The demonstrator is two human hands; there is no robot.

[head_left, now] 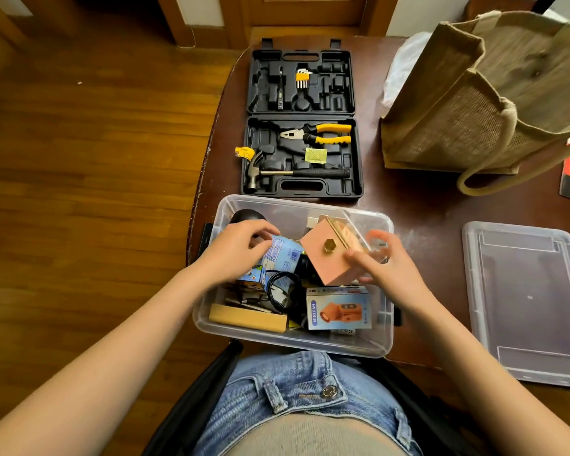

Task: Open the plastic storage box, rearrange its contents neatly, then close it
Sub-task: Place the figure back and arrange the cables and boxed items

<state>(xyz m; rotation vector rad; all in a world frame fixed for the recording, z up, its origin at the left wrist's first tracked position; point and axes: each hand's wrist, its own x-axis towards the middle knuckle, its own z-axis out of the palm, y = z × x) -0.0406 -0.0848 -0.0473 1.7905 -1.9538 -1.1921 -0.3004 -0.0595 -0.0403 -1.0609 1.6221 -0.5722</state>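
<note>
**A:** What does the view show, from left to right?

**B:** A seated person looks down at a clear plastic storage box (pixel 208 319), open on the table edge. Their left hand (pixel 236 250) reaches in at the box's left side, fingers curled, pinching the end of a blue printed package (pixel 282 255). Just right of that hand, a pink wooden box with a brass knob (pixel 326 256) sits tilted on the pile. The right hand (pixel 387 268) holds its right side, thumb on the top face, fingers partly spread behind. Below the right hand lies a mini fan carton (pixel 339 307); below the left, a coiled black cable (pixel 282 287) and a wooden block (pixel 247 319). Well to the right of the right hand rests the box's lid (pixel 527 301). Beyond both hands lies an open black tool case (pixel 301 126).

**A:** How should this step go?

**B:** Probably best to lift the bulky pink box clear first, lay the flat cartons side by side, tuck the cable in a corner, then set the pink box level so the lid can close.
</note>
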